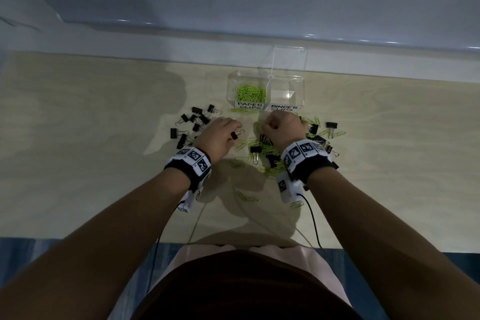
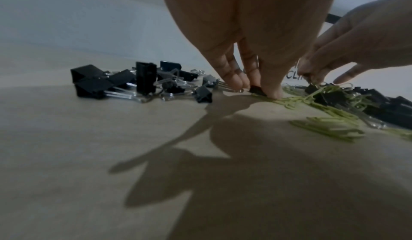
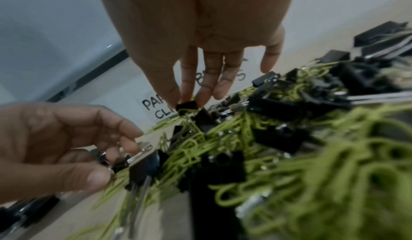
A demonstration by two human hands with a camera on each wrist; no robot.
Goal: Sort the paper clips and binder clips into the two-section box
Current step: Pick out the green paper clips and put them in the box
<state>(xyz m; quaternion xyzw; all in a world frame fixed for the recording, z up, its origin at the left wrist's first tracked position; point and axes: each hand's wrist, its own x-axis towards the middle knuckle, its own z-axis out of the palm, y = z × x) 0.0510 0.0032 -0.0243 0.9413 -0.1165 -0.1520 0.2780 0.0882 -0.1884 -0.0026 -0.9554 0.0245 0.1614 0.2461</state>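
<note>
The clear two-section box (image 1: 302, 91) stands at the back of the table. Its left section, labelled PAPER CLIPS, holds green paper clips (image 1: 250, 93); I see nothing in the section labelled BINDER CLIPS. My left hand (image 1: 230, 131) pinches a black binder clip (image 1: 237, 134) low over the table, and the left wrist view shows the same clip (image 2: 257, 90). My right hand (image 1: 270, 126) is curled over the mixed pile (image 1: 267, 150) just before the box. Its fingertips (image 3: 178, 95) pinch a black binder clip (image 3: 187, 105) that still touches the pile.
A group of several black binder clips (image 1: 194, 122) lies left of my left hand. More binder clips and green paper clips (image 1: 327, 130) are scattered right of my right hand. The box lid (image 1: 289, 60) stands upright at the back. Cables (image 1: 314, 226) trail from both wrists.
</note>
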